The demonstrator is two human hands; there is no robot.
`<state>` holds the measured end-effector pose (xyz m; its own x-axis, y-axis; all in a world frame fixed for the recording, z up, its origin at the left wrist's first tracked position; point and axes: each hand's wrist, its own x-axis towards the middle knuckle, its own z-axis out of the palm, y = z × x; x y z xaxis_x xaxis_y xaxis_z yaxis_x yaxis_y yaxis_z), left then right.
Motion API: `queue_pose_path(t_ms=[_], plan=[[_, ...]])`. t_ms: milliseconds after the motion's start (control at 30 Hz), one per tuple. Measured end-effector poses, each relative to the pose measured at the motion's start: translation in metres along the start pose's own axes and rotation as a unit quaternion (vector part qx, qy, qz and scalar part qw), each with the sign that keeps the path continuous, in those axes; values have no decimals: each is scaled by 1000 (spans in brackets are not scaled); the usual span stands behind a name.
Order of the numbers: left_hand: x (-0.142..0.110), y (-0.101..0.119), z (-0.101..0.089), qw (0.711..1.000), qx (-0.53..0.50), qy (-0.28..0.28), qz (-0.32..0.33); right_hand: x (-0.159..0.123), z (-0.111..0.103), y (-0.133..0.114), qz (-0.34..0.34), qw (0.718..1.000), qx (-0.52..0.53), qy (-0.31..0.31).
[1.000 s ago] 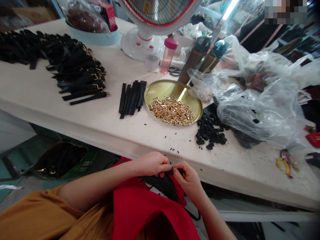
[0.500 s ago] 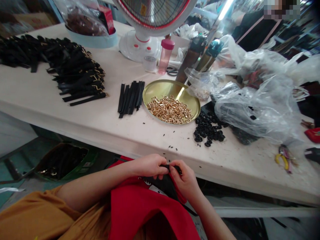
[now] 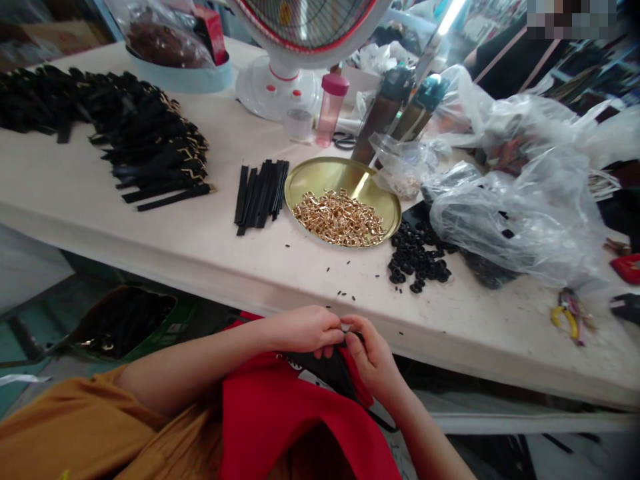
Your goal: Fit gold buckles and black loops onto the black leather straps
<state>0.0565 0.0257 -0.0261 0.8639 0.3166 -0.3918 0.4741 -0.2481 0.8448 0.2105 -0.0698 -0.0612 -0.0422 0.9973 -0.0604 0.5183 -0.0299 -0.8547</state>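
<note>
My left hand (image 3: 305,329) and my right hand (image 3: 373,357) meet just below the table's front edge, over a red cloth (image 3: 300,413) on my lap. Both hands are closed in a pinch on a small black strap piece (image 3: 345,331) held between them; most of it is hidden by my fingers. On the table beyond them lie a gold dish (image 3: 325,175) of gold metal clips (image 3: 340,219), a bundle of black strips (image 3: 263,193) to its left and a heap of small black rings (image 3: 419,257) to its right.
A long pile of finished black straps (image 3: 135,137) covers the table's left. A fan base (image 3: 277,90), a pink bottle (image 3: 330,110), flasks (image 3: 383,117) and crumpled plastic bags (image 3: 525,200) crowd the back and right. Yellow-handled pliers (image 3: 565,319) lie at the right. Another person's dark sleeve (image 3: 500,57) shows far back.
My right hand has shifted its fingers closer against the left hand on the black piece. The view has barely moved.
</note>
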Motion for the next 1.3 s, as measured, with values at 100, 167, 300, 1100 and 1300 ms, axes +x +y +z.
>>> queue_pose_path(t_ms=[100, 167, 300, 1100, 1300], plan=[[8, -2, -6, 997, 49, 50, 25, 12, 2, 3, 53, 994, 78, 51], [14, -6, -13, 987, 113, 114, 23, 26, 0, 5, 75, 990, 92, 80], [21, -26, -38, 942, 219, 253, -11, 66, -10, 14, 63, 989, -77, 108], [-44, -139, -205, 778, 293, 411, -373, 92, -5, 53, -67, 950, -187, 241], [-56, -138, -199, 799, 302, 397, -335, 92, -4, 54, -67, 955, -99, 272]])
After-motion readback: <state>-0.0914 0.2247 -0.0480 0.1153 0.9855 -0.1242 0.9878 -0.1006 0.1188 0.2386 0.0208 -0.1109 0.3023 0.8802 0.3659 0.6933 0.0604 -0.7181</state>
